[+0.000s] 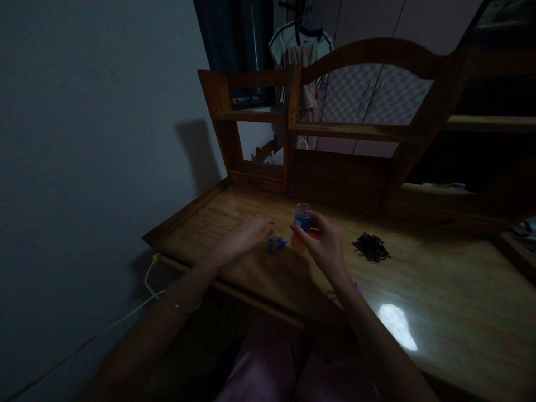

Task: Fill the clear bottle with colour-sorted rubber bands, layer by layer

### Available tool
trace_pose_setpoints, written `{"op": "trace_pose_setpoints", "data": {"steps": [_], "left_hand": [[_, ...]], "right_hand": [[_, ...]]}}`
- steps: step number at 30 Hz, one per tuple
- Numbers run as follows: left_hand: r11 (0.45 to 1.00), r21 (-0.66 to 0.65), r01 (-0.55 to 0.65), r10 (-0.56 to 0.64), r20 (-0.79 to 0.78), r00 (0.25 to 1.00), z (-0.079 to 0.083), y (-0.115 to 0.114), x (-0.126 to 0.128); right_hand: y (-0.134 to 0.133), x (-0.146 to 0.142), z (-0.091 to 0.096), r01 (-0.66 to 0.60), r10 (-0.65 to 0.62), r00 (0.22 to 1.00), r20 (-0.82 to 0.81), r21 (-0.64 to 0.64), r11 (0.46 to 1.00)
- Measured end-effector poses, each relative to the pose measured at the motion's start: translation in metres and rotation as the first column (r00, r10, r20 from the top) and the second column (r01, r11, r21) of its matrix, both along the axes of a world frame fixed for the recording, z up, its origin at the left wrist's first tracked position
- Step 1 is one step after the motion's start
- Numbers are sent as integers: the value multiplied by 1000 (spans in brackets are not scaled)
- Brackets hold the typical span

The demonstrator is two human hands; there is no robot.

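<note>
My right hand point(324, 240) is wrapped around a small clear jar point(302, 212), which has blue contents in its upper part and yellow and red lower down. The jar is upright, with its open mouth at the top. To the left, my left hand point(253, 230) is over the desk with its fingers stretched out and nothing visible in them. Just beside its fingertips lies a small pile of thin blue bands point(276, 244). A larger pile of black bands point(371, 247) rests to the right of my right hand.
The wooden desk point(452, 290) has a raised shelf unit point(355, 132) along its back. A small purple thing point(358, 287) is partly hidden by my right forearm. A white cable point(146, 279) hangs at the left edge by the wall point(104, 139).
</note>
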State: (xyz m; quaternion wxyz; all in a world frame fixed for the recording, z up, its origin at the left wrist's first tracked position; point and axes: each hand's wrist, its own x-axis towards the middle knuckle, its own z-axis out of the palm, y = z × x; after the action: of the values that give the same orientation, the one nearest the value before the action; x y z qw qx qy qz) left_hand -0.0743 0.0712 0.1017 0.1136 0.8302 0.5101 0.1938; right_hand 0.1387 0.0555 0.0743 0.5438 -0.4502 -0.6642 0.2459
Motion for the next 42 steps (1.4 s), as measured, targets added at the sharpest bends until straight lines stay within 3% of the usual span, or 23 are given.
{"op": "trace_pose_setpoints", "data": {"steps": [4, 7, 10, 15, 21, 28, 33, 38, 42], "left_hand": [[990, -102, 101, -105, -34, 994, -41, -5, 6], [965, -145, 217, -226, -53, 973, -55, -6, 7], [942, -176, 284, -302, -84, 950, -56, -7, 2], [935, -113, 336, -346, -86, 934, -51, -11, -11], [897, -38, 440, -441, -20, 897, -61, -11, -27], [911, -44, 410, -411, -199, 890, -49, -16, -21], [923, -7, 385, -378, -213, 901, -49, -15, -22], [943, 27, 331, -328, -76, 941, -39, 7, -38], [971, 125, 206, -220, 117, 968, -6, 24, -45]], "right_hand": [[2, 5, 3, 50, -50, 998, -31, 0, 999], [4, 7, 2, 60, -60, 998, -29, -7, 998], [4, 6, 1, 62, -62, 998, -25, -12, 998], [4, 4, -2, 60, -60, 998, -24, 4, 998], [5, 3, -3, 49, -49, 999, -17, 15, 999], [4, 3, -3, 57, -57, 998, 7, 27, 998], [4, 2, -4, 30, -31, 999, 15, 27, 999], [4, 1, -8, 9, -13, 995, 98, 40, 999], [3, -1, -11, -29, 22, 980, 197, 35, 999]]}}
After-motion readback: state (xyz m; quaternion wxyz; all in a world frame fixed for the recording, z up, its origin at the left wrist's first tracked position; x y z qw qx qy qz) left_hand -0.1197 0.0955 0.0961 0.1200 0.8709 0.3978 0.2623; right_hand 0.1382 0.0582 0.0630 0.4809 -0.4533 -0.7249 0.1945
